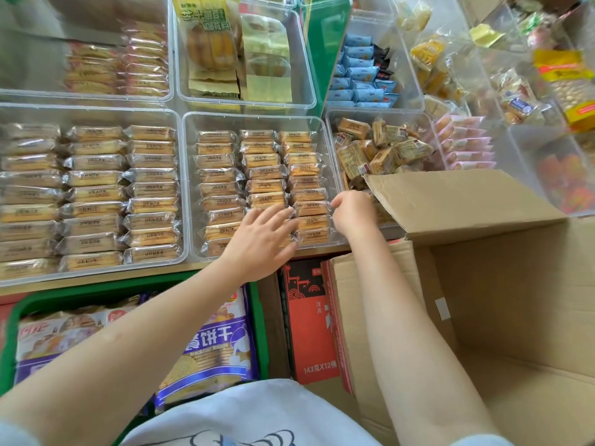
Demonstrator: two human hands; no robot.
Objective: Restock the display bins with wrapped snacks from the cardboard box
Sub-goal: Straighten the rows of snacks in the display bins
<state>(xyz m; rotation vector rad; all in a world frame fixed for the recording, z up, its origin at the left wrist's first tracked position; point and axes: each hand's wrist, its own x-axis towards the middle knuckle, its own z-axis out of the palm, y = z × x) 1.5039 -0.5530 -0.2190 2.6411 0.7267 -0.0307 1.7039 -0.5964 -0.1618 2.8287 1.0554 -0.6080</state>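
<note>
left hand lies flat with its fingers spread and straight, pressing down on the wrapped snacks at the near end of the middle row, nothing gripped. right hand is curled at the right edge of the same clear bin, its fingertips against the packets of the right-hand row; whether it actually pinches one i cannot tell, the knuckles hide it. that bin holds three tidy rows of biscuit packets, nearly full to its near wall. just right of the hands stands the cardboard box, flaps open, its inside showing bare brown walls, one flap leaning over the neighbouring bin of jumbled brown packets. to the left, another bin of the same biscuits, also in rows. behind them, bins of larger bread packs and blue packets. all the bins sit on a pale wooden shelf. below it, a green crate with purple biscuit bags and a red carton.
</note>
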